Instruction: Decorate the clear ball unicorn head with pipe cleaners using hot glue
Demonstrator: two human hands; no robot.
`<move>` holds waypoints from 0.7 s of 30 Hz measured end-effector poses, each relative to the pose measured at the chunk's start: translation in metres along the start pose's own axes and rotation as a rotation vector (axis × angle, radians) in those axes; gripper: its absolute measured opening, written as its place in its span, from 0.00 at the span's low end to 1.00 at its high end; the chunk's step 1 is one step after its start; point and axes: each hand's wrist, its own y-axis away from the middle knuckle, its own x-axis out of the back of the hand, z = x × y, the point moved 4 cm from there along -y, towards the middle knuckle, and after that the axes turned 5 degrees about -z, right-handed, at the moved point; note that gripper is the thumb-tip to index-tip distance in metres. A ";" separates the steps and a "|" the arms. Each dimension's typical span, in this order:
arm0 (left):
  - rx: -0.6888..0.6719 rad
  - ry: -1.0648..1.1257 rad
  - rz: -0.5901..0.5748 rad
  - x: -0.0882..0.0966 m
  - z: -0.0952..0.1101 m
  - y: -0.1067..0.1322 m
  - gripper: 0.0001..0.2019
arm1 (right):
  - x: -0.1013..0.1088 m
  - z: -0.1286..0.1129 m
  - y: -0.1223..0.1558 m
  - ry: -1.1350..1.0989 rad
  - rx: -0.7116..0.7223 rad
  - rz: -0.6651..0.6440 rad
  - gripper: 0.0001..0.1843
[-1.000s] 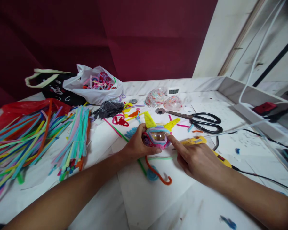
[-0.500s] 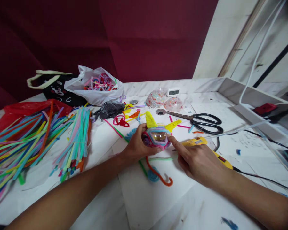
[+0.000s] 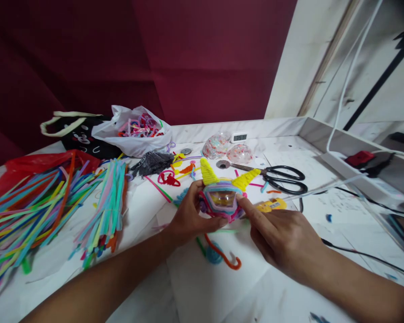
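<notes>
Two yellow horns [image 3: 209, 172] top the pipe-cleaner figure [image 3: 223, 198] my left fingers [image 3: 211, 223] hold at frame centre; my right index finger [image 3: 251, 211] touches its side, the others curled, their grip unclear. Scissors [image 3: 252, 168] lie right of centre on the white surface [image 3: 283, 296]; maroon cloth [image 3: 212, 58] hangs across the top.

The horned pipe-cleaner head [image 3: 224, 198] looks bigger now and shows more of its front. The right hand [image 3: 286, 237] looks bigger too, and it now hides the back part of the yellow tool [image 3: 272, 205], which was peeking out before.
</notes>
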 end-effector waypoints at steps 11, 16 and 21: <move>-0.019 0.052 -0.012 -0.012 0.021 0.004 0.34 | 0.020 -0.003 -0.006 -0.019 -0.042 0.001 0.28; -0.044 0.030 -0.005 -0.013 0.018 0.003 0.35 | 0.020 -0.005 -0.006 0.041 -0.011 0.014 0.28; -0.056 0.012 -0.005 -0.012 0.015 0.003 0.35 | 0.020 -0.006 -0.006 0.079 -0.014 0.009 0.28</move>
